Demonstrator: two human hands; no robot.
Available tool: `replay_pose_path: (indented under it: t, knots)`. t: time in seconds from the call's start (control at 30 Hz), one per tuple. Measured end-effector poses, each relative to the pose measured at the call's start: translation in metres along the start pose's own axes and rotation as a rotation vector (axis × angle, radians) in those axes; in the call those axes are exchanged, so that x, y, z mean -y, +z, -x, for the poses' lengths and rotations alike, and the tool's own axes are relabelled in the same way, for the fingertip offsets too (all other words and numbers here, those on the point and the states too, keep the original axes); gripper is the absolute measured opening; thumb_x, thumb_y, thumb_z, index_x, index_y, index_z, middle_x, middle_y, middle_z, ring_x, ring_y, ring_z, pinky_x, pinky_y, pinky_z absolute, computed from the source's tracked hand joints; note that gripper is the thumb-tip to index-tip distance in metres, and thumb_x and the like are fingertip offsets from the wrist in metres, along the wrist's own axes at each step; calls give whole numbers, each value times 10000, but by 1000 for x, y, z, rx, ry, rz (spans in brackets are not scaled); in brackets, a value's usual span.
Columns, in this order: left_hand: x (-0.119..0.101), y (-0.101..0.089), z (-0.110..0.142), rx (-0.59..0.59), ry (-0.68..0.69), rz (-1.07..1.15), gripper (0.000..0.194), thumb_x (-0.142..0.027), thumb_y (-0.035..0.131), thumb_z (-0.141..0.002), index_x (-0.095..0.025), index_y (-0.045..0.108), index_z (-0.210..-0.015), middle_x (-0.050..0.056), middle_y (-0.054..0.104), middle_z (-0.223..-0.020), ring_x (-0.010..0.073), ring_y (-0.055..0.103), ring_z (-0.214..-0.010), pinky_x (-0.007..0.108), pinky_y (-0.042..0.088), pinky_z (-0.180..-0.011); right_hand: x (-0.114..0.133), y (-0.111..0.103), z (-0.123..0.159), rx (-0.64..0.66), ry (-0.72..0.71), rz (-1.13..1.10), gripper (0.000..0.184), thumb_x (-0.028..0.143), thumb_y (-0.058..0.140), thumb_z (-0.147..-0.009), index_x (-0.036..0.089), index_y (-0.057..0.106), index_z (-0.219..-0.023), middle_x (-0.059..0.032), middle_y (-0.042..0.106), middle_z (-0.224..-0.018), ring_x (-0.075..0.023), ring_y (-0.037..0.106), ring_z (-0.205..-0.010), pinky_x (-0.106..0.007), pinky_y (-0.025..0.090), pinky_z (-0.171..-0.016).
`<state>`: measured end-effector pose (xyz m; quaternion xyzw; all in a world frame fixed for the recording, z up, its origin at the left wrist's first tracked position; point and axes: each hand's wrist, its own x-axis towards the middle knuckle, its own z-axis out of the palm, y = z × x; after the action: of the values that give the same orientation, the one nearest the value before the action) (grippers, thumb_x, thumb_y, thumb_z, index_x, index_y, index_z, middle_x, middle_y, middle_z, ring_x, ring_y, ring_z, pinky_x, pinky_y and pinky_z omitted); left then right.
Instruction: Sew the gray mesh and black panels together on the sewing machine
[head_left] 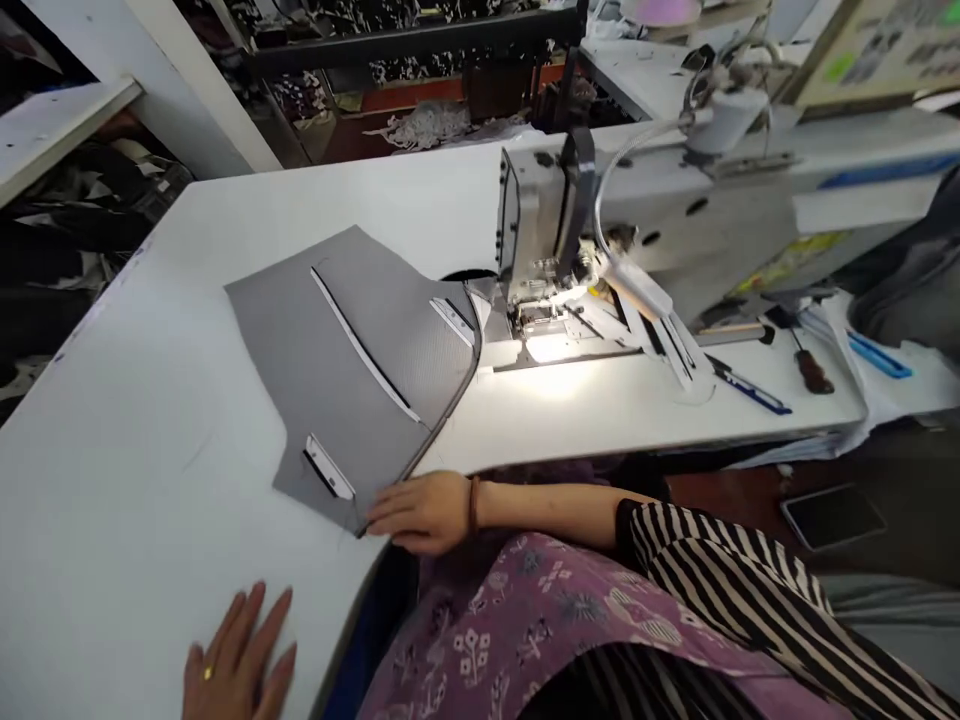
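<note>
A grey fabric panel (341, 345) with a dark bound edge lies on the white table. It carries a long white-and-black strip (365, 345) and two short white-and-black pieces, one near the presser foot (536, 318) and one near its front corner. My right hand (424, 510) is at that front corner, fingers together over the bound edge, closed on the fabric; the thumb is hidden. At lower left my left hand (238, 660), a ring on one finger, rests on the bare tabletop with its fingers spread, apart from the panel.
A sewing machine (536, 215) with a lit needle area stands at the panel's right. Beyond it are a blue cutter (750, 388), a brown-handled screwdriver (812, 370) and loose strips. A phone (834, 516) lies at right, below table height. The table edge runs along my lap.
</note>
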<state>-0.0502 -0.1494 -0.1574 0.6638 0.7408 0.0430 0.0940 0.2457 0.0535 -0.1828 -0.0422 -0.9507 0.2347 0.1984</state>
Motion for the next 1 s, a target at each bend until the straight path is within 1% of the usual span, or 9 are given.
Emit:
replay_pose_path:
  t: [0.1,0.2,0.27,0.4,0.5,0.6,0.73,0.87,1.0]
  knots:
    - [-3,-9,-16,-74,2,38,457,-501,379,-954,-259,648,-1233,113,569,-1432,350,442,-1407,621,286,-1179,18,-2,7,-49,39,-49,331,246,517,-976,111,657,-1243,-103,665,-1317,-166,542,-1322,-279,393,-1164]
    - [-31,-28,-51,-227,49,130,383,-539,367,-950,-305,645,-1072,1,702,-1116,243,628,-1114,481,465,-1074,27,-32,23,-48,74,-39,326,224,511,-966,120,666,-1233,-104,678,-1289,-186,587,-1257,-314,432,-1125]
    - [-66,-40,-84,-283,153,129,375,-485,380,-951,-253,640,-1091,-6,679,-1151,204,594,-1148,426,466,-1067,29,-59,37,-143,299,24,328,210,502,-965,132,664,-1238,-107,690,-1256,-204,613,-1209,-363,457,-1089]
    - [-158,-47,-151,-201,400,77,443,-450,377,-931,-163,679,-1080,74,680,-1104,232,606,-1088,400,478,-1017,36,-92,69,-307,765,-24,259,156,564,-914,131,719,-1121,-103,727,-1148,-217,665,-1094,-386,495,-1016]
    - [-220,-35,-183,-105,412,-132,409,-422,568,-891,-155,628,-1194,138,613,-1235,305,581,-1156,407,511,-958,35,-93,89,-366,895,-97,236,120,572,-894,143,730,-1067,-69,751,-1065,-164,703,-953,-308,543,-912]
    - [-251,-26,-196,-29,346,-352,399,-324,580,-895,-112,579,-1232,213,572,-1277,374,572,-1167,443,541,-854,20,-98,99,-422,976,-101,280,151,499,-940,123,690,-1142,-84,751,-1050,-156,714,-905,-293,573,-826]
    - [-240,-41,-194,20,283,-425,368,-78,357,-901,-99,595,-1181,218,644,-1144,354,635,-1075,442,530,-824,-17,-126,88,-491,1001,20,440,107,433,-930,81,555,-1352,-197,601,-1364,-258,608,-1231,-451,505,-1024]
    - [-192,-77,-184,-179,226,-445,399,-105,283,-915,-87,586,-1174,232,640,-1123,362,628,-1077,470,511,-823,-47,-158,45,-397,630,459,561,142,477,-918,208,442,-1474,-122,321,-1616,-307,205,-1533,-595,243,-1201]
    - [-137,-104,-179,-370,251,-473,343,-271,405,-887,-119,612,-1114,195,671,-986,352,648,-954,472,498,-750,-52,-173,-7,-118,320,632,415,346,444,-994,185,509,-1371,-156,549,-1404,-321,448,-1364,-606,286,-1150]
